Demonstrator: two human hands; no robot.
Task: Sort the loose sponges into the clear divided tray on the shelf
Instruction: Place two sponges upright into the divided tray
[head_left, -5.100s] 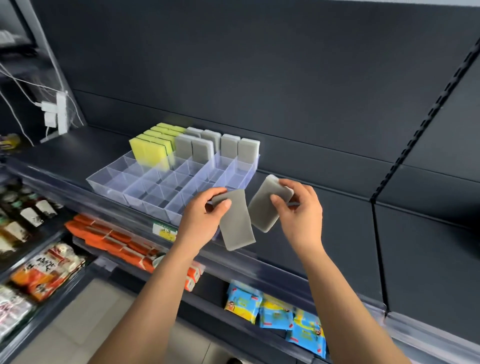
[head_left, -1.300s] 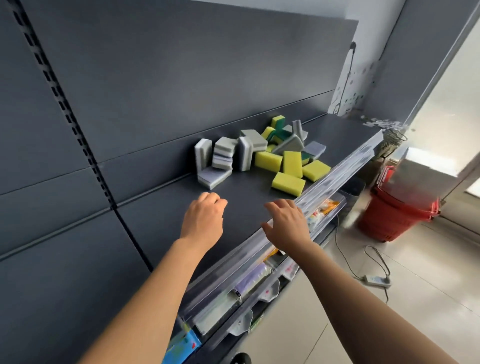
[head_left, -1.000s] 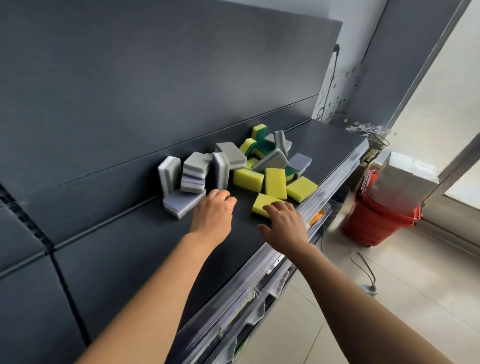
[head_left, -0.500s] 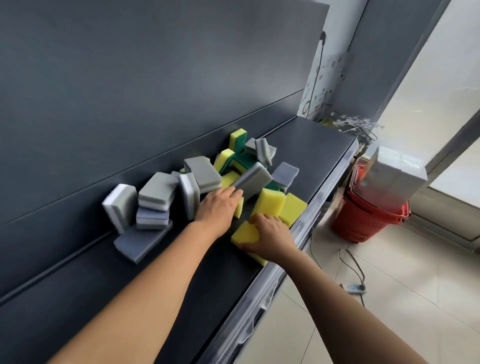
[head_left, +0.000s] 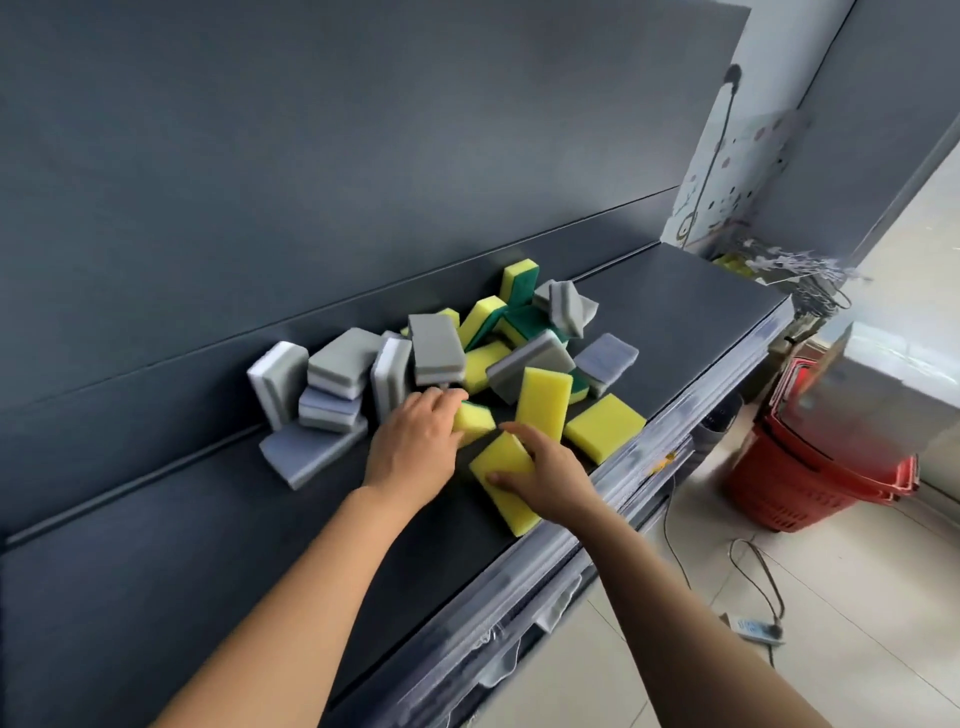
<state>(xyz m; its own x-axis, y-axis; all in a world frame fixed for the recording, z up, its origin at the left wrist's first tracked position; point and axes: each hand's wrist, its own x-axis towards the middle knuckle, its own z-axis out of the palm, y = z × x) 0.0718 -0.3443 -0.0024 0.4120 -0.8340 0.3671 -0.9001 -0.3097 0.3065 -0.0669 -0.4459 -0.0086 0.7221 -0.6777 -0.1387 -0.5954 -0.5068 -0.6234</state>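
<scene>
A heap of loose sponges lies on the dark shelf (head_left: 675, 322): grey ones (head_left: 340, 358) toward the left and back, yellow-and-green ones (head_left: 488, 317) in the middle and right. My left hand (head_left: 415, 447) grips a small yellow sponge (head_left: 475, 421) at the heap's near edge. My right hand (head_left: 545, 475) holds a long yellow sponge (head_left: 506, 486) lying near the shelf's front edge, thumb on one side and fingers over the other. The clear divided tray is out of view.
Two more yellow sponges (head_left: 602, 426) lie just right of my hands by the shelf's front lip. Red baskets (head_left: 810, 478) stand on the tiled floor to the right, with a grey box on them. Cables run across the floor (head_left: 748, 566).
My view swung from the tray to the sponge heap. Both hands reached forward into it; the left now grips a small yellow sponge and the right holds a long yellow one.
</scene>
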